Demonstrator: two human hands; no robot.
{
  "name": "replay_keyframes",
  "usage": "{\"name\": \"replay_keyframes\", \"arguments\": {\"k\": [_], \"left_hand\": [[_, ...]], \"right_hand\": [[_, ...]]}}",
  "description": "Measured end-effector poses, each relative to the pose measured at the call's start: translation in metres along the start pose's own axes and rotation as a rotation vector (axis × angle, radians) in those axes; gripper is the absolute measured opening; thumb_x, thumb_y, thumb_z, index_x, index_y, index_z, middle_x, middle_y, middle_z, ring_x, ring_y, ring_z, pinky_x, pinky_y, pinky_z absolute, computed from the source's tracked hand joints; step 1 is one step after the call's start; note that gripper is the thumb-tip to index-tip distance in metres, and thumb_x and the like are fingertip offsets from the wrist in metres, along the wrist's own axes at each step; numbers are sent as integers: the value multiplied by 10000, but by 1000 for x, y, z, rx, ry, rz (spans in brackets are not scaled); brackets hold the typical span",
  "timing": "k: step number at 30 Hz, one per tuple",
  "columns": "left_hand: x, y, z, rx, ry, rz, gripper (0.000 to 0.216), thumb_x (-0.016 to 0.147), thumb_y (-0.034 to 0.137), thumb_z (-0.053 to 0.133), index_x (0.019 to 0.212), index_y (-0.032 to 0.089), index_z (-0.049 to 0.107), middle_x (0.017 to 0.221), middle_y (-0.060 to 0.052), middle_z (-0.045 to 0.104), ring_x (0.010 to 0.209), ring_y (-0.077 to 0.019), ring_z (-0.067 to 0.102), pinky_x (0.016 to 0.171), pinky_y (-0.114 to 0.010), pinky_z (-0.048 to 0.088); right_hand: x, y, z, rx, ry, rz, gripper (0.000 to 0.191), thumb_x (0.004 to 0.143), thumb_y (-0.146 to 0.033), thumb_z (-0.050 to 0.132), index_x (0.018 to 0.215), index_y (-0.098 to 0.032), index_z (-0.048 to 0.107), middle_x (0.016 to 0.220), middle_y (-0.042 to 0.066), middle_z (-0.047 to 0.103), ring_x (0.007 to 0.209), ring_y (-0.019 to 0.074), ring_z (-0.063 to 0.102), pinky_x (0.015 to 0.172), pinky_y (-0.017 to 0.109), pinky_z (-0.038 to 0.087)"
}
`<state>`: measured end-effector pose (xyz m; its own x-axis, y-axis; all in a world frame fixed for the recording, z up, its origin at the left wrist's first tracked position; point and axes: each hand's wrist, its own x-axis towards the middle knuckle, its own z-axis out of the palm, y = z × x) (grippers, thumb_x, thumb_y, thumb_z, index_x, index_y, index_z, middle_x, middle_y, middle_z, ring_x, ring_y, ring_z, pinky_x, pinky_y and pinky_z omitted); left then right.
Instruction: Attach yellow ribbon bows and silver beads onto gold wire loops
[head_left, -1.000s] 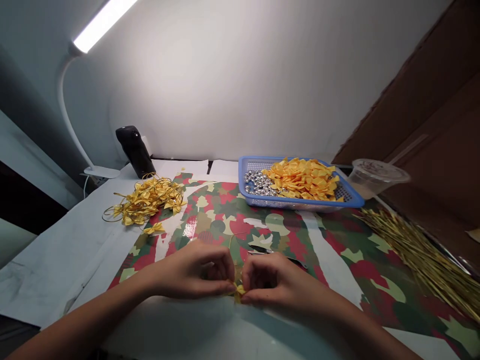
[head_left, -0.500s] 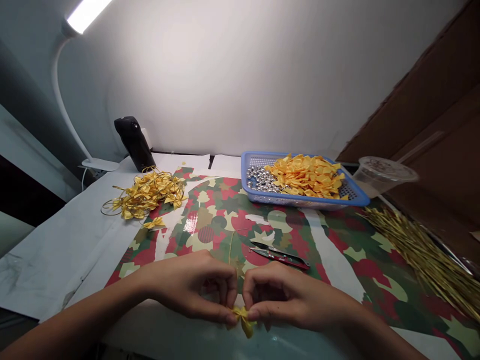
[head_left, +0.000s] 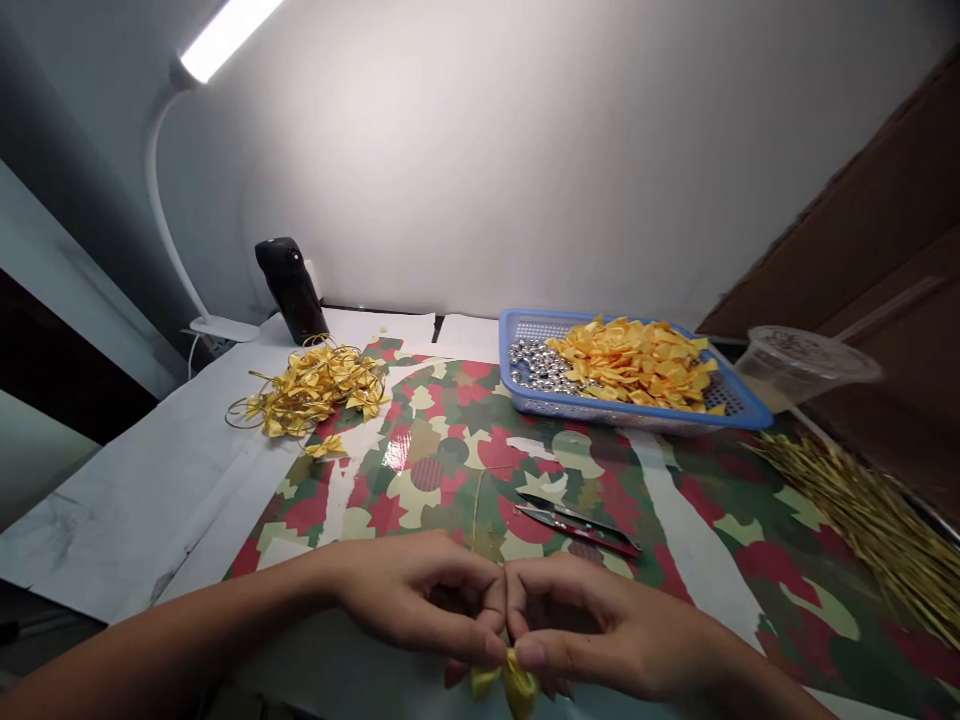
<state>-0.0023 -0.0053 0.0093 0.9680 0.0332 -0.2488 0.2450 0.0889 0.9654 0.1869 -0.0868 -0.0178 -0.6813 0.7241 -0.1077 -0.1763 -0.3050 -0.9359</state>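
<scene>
Near the bottom edge, a yellow ribbon bow (head_left: pixel 519 688) is pinched between my two hands. My left hand (head_left: pixel 427 600) is closed, its thumb and fingertips on the bow's left side. Opposite it, my right hand (head_left: pixel 600 625) grips the right side, the thumbs almost meeting. A thin gold cord (head_left: pixel 476 505) runs on the table just beyond my fingers; whether it joins the bow is hidden. Red-handled thread snips (head_left: pixel 581 525) lie beyond my right hand.
A blue basket (head_left: pixel 637 412) holds yellow ribbon pieces (head_left: pixel 637 360) and silver beads (head_left: pixel 541 368). Finished-looking bows on cords (head_left: pixel 319 390) are heaped at left, near a black device (head_left: pixel 292 290) and a lamp (head_left: pixel 161 215). Gold cords (head_left: pixel 862 520) and a clear tub (head_left: pixel 806 360) are at right.
Both hands, still holding the bow, sit lower and slightly further right in view, and have drawn closer together. The whole scene has shifted right as the camera turned.
</scene>
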Motion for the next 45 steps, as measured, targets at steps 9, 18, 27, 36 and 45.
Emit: {"name": "replay_keyframes", "arguments": {"k": [9, 18, 27, 36, 45], "left_hand": [[-1, 0, 4, -220, -74, 18, 413, 782, 542, 648, 704, 178, 468, 633, 27, 503, 529, -87, 486, 502, -196, 409], [-2, 13, 14, -304, -23, 97, 311, 678, 186, 742, 668, 186, 431, 732, 27, 507, 609, -82, 426, 546, -195, 346], [-2, 7, 14, -299, -46, 65, 441, 570, 277, 857, 661, 194, 434, 707, 34, 506, 588, -96, 391, 526, -210, 323], [-1, 8, 14, -240, -33, 77, 447, 568, 320, 855, 643, 199, 431, 621, 53, 456, 550, -99, 354, 503, -218, 313], [-1, 8, 13, -202, -34, 75, 452, 570, 344, 836, 653, 206, 413, 662, 42, 461, 618, -127, 410, 578, -241, 365]], "right_hand": [[-1, 0, 3, 159, 11, -7, 315, 773, -380, 727, 736, -145, 520, 769, 20, 562, 555, 61, 502, 531, 197, 378], [-6, -13, 8, 212, -39, -66, 221, 757, -290, 738, 717, -157, 566, 1011, 93, 634, 866, 132, 597, 787, 269, 444], [-10, -15, 8, 184, -60, -110, 157, 760, -237, 711, 735, -146, 585, 1002, 110, 649, 919, 148, 619, 789, 269, 460], [-9, -6, 10, 221, -31, -68, 262, 761, -334, 732, 736, -135, 563, 897, 78, 613, 658, 83, 549, 638, 238, 456], [-8, -4, 10, 278, -28, -51, 271, 747, -327, 749, 746, -135, 558, 881, 55, 592, 623, 67, 560, 584, 206, 450]]}}
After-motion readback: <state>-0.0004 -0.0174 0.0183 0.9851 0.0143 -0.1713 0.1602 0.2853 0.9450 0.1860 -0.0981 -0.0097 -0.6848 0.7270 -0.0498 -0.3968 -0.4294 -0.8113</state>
